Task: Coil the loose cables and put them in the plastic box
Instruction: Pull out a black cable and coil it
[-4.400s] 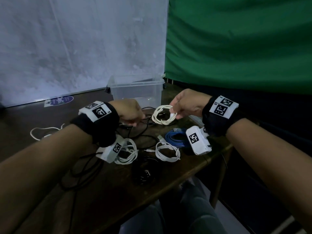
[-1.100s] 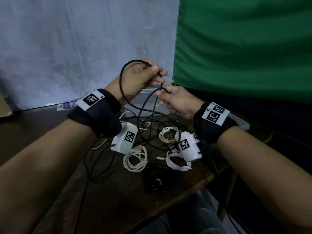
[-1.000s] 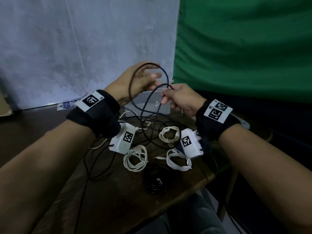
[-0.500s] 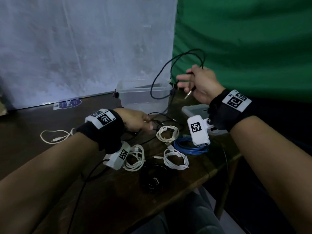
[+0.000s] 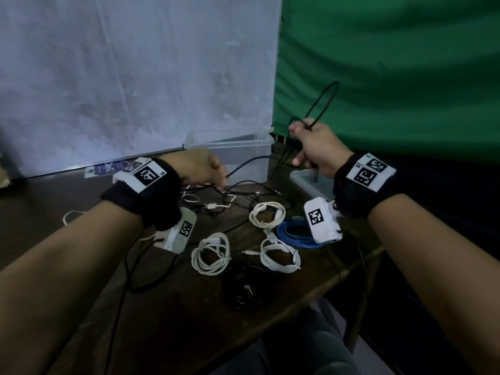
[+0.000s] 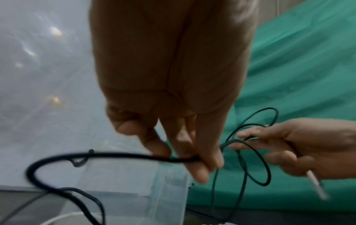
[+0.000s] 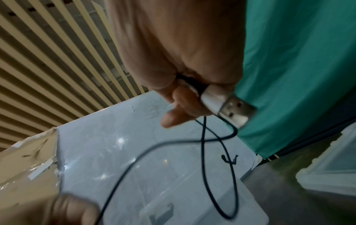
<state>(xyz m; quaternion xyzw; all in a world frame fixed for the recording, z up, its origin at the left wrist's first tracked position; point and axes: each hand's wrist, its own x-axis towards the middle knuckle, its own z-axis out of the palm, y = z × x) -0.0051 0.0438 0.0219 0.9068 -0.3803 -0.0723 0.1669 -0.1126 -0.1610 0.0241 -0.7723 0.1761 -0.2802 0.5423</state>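
Observation:
A long black cable (image 5: 322,101) runs between both hands. My right hand (image 5: 315,143) is raised beside the clear plastic box (image 5: 238,150) and grips a few loops of the cable, with its silver USB plug (image 7: 229,106) sticking out below the fingers. My left hand (image 5: 200,166) is low in front of the box and pinches the black cable (image 6: 119,156) between thumb and fingers. The remaining length trails loose over the table. The box stands open at the back of the table.
Three coiled white cables (image 5: 211,253) (image 5: 266,213) (image 5: 280,255), a blue coil (image 5: 295,232) and a black coil (image 5: 244,286) lie on the dark wooden table (image 5: 176,307). A loose white cable (image 5: 211,205) lies under the left hand. The box lid (image 5: 311,182) rests at right, near the table's edge.
The left hand has moved from gripping loops up high to low at the table, taking a fresh length of cable. The right hand keeps the loops, raised to the right.

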